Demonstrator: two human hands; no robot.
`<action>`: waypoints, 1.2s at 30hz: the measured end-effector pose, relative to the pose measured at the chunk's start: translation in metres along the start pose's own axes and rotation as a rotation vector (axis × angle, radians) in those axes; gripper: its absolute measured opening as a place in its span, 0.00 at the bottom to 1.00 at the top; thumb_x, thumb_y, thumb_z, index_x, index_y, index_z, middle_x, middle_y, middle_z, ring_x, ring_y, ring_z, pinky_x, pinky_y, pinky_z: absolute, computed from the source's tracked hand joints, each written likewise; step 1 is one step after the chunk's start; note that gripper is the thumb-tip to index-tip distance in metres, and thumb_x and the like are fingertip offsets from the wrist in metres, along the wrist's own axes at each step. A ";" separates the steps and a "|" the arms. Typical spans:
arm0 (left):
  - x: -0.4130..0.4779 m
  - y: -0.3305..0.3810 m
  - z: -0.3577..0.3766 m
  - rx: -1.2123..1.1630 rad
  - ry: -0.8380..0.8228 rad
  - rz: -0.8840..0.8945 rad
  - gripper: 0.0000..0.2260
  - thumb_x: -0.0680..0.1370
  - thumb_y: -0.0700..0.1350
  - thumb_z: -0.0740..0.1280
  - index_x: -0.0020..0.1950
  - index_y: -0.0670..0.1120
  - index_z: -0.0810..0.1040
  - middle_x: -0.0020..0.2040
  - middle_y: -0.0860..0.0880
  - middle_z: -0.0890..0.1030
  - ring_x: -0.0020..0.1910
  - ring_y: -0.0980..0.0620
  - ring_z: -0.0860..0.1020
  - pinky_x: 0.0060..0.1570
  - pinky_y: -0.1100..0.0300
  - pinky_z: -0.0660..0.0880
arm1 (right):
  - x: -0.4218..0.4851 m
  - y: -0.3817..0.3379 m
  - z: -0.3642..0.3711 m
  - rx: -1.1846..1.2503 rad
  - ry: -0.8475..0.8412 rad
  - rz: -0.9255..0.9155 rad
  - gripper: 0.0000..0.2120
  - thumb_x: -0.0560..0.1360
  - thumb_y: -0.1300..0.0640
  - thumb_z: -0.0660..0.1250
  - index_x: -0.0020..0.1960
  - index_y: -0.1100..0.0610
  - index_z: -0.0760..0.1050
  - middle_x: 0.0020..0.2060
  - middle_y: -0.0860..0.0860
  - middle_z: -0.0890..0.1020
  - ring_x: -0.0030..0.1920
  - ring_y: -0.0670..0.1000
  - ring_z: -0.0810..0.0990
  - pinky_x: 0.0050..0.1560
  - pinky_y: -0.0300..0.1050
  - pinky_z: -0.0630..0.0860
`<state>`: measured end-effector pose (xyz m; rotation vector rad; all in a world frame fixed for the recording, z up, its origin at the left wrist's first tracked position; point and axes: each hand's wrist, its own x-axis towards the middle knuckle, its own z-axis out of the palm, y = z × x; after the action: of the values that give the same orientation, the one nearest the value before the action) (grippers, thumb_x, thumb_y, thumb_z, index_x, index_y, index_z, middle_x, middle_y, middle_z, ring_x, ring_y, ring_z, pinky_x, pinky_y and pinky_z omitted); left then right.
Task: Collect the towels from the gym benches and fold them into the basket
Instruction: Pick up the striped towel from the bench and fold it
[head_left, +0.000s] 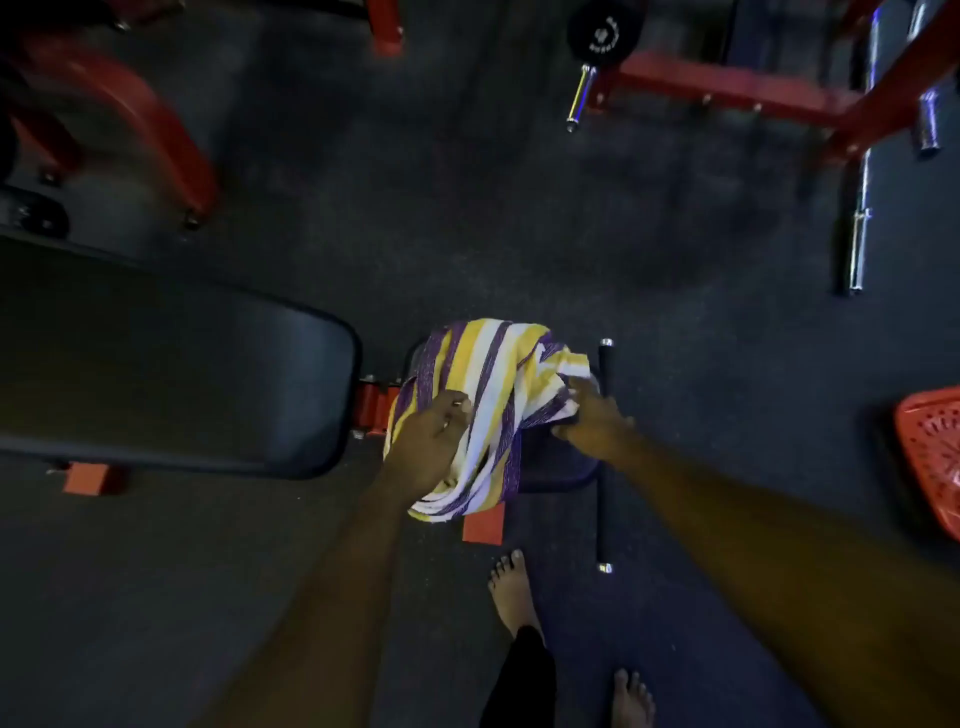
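Black trouser cuff and bare feet (511, 592) are standing nearest my camera on dark flooring. Ahead, I am watching the left hand (431, 441) gripping the purple, yellow and white striped towel (488, 369), fingers curled into its near folds, while the right hand (592, 421) is pinching a bunched corner. The towel is lying heaped on a small seat pad (563, 467), beside the long bench pad (182, 374). Farther right, a red basket (935, 452) is sitting at the frame's edge.

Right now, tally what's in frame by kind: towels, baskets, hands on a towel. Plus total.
Towels: 1, the striped towel
Baskets: 1, the red basket
Hands gripping the towel: 2, left hand and right hand
Total: 4
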<state>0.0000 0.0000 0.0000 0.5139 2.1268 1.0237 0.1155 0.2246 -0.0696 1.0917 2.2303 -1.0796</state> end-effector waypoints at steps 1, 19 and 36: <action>0.003 -0.003 0.003 -0.002 -0.017 0.006 0.10 0.83 0.52 0.58 0.61 0.52 0.74 0.35 0.44 0.77 0.31 0.54 0.73 0.36 0.58 0.70 | -0.001 -0.003 0.003 -0.073 -0.004 0.010 0.36 0.71 0.49 0.73 0.75 0.44 0.60 0.71 0.49 0.70 0.73 0.59 0.63 0.72 0.64 0.58; -0.050 0.190 -0.037 0.196 -0.166 0.430 0.24 0.72 0.44 0.67 0.68 0.55 0.72 0.55 0.51 0.82 0.52 0.51 0.81 0.54 0.54 0.78 | -0.187 -0.119 -0.170 0.187 0.119 -0.619 0.06 0.68 0.60 0.66 0.38 0.52 0.80 0.38 0.54 0.84 0.40 0.47 0.81 0.47 0.49 0.78; -0.328 0.366 -0.111 0.254 0.644 0.698 0.08 0.76 0.40 0.63 0.38 0.40 0.68 0.32 0.43 0.73 0.31 0.48 0.71 0.30 0.55 0.64 | -0.453 -0.095 -0.268 -0.049 0.797 -0.546 0.06 0.64 0.63 0.73 0.34 0.53 0.78 0.26 0.44 0.76 0.31 0.45 0.74 0.37 0.38 0.67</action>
<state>0.1543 -0.0343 0.4783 1.2474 2.7415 1.4408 0.2988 0.1899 0.4312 1.0262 3.3088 -0.8441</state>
